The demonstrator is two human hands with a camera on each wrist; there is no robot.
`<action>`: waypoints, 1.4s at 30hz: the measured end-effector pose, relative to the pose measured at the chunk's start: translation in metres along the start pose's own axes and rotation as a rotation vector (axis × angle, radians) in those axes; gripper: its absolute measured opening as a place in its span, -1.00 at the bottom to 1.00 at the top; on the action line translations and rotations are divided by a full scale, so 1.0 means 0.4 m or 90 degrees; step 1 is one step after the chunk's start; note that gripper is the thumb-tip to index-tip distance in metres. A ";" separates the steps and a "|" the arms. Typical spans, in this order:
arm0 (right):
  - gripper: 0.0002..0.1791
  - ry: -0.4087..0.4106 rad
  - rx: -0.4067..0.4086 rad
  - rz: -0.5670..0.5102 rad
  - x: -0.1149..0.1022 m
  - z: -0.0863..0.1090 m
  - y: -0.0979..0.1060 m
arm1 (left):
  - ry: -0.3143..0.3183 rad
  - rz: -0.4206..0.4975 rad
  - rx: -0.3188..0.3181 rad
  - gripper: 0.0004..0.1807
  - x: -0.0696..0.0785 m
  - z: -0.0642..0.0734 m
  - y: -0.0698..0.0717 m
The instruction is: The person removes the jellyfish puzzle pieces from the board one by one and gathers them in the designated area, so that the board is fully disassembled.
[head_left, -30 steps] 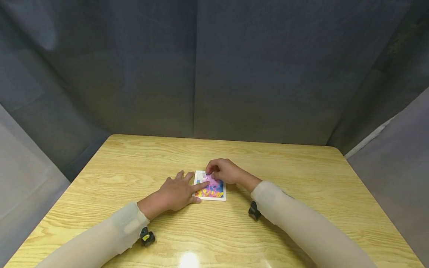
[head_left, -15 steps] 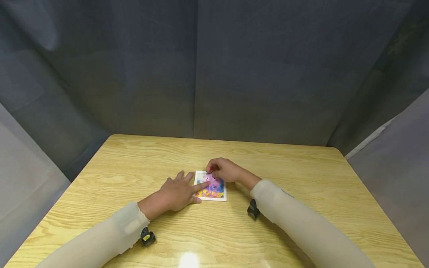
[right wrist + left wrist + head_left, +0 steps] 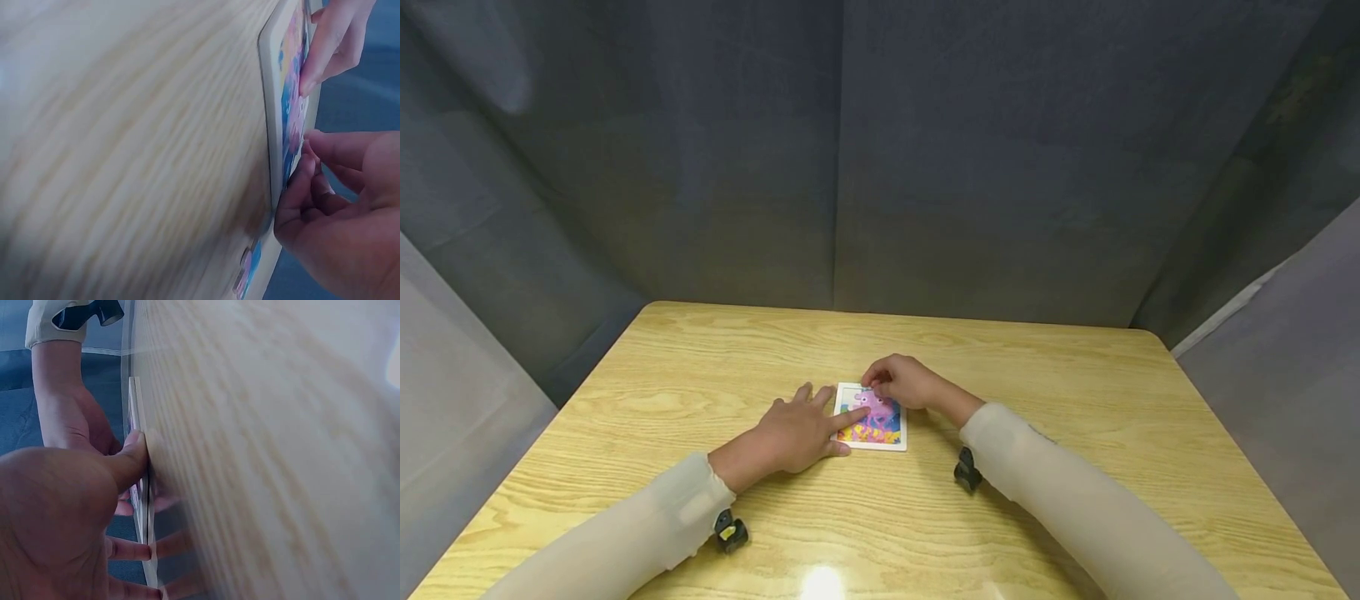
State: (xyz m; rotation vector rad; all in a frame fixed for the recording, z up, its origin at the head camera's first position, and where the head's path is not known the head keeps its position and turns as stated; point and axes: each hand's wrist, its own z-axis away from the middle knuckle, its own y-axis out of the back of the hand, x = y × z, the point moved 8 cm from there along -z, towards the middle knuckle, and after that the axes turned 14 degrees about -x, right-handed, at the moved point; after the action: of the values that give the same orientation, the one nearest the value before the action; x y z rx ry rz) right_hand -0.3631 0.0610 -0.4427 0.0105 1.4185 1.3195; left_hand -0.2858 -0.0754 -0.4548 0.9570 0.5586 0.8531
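Observation:
A small jigsaw puzzle (image 3: 880,431) with a pink sea-creature picture lies flat in a white tray (image 3: 891,446) on the table. My left hand (image 3: 793,433) spreads its fingers along the tray's left side. Its index finger presses on the picture, and its thumb (image 3: 132,456) touches the tray's near edge. At the top of the picture my right hand (image 3: 910,383) has thumb and fingers bent together, pinching what looks like a puzzle piece, mostly hidden by the fingertips (image 3: 305,164). The picture's upper right corner is covered by this hand.
Loose puzzle pieces (image 3: 245,272) lie on the wooden table (image 3: 715,350) beside the right hand; the head view does not show them. Dark curtains (image 3: 1000,167) stand behind the table. Each sleeve carries a small black wrist camera (image 3: 967,471).
The pink piece at the picture's top has shifted slightly under the right fingertips, and more of the creature's face shows. The left hand has stayed in place.

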 end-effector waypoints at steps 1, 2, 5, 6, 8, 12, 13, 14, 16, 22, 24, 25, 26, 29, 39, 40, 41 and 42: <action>-0.78 0.000 0.003 0.004 0.001 0.000 0.001 | -0.001 0.000 -0.001 -0.31 0.001 0.001 0.000; -0.79 0.000 0.005 0.006 0.002 0.000 0.001 | -0.001 -0.001 -0.001 -0.31 0.001 0.001 0.000; -0.80 0.009 0.008 0.003 0.002 0.000 0.003 | -0.001 -0.005 0.001 -0.31 0.001 0.000 -0.001; -0.80 0.009 0.010 0.002 0.001 0.001 0.004 | -0.001 -0.006 0.001 -0.31 0.001 0.000 -0.001; -0.81 0.009 0.009 -0.001 0.000 0.001 0.006 | -0.001 -0.010 0.003 -0.31 0.001 0.000 -0.001; -0.82 0.004 0.002 -0.015 -0.003 0.004 0.008 | -0.002 -0.011 0.006 -0.31 0.001 0.002 0.000; -0.82 0.004 0.000 -0.023 -0.002 0.003 0.009 | -0.002 -0.009 0.006 -0.32 0.001 0.002 0.000; -0.81 0.003 -0.002 -0.030 -0.002 0.002 0.009 | -0.002 -0.008 0.005 -0.31 0.001 0.003 0.001; -0.80 -0.001 -0.006 -0.041 -0.001 0.000 0.009 | -0.001 -0.005 0.002 -0.31 0.000 0.005 0.002; -0.78 -0.019 -0.014 -0.051 0.004 -0.010 0.009 | -0.001 0.000 -0.008 -0.30 0.001 0.009 0.002; -0.78 -0.025 -0.014 -0.048 0.005 -0.013 0.010 | -0.002 0.003 -0.009 -0.30 0.002 0.009 0.002; -0.77 -0.026 -0.013 -0.045 0.006 -0.015 0.010 | -0.002 0.004 -0.008 -0.30 0.002 0.009 0.002; -0.77 -0.026 -0.012 -0.043 0.008 -0.016 0.010 | -0.002 0.003 -0.009 -0.30 0.001 0.009 0.002; -0.77 -0.026 -0.008 -0.039 0.009 -0.017 0.011 | -0.002 0.002 -0.005 -0.30 0.000 0.008 0.002; -0.82 -0.028 -0.008 -0.062 0.008 -0.007 0.014 | -0.003 0.008 -0.006 -0.31 0.001 0.010 0.001; -0.83 -0.031 -0.008 -0.064 0.008 -0.006 0.015 | -0.003 0.008 -0.006 -0.31 0.001 0.010 0.001; -0.84 -0.034 -0.007 -0.066 0.009 -0.006 0.016 | -0.002 0.008 -0.005 -0.31 0.000 0.009 0.001; -0.85 -0.036 -0.007 -0.067 0.009 -0.005 0.016 | -0.002 0.008 -0.004 -0.31 0.001 0.009 0.001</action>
State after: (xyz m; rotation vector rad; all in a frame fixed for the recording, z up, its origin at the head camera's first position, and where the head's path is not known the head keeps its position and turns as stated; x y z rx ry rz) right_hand -0.3698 0.0644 -0.4412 -0.0343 1.3456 1.2313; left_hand -0.2831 -0.0769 -0.4526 0.9561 0.5472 0.8639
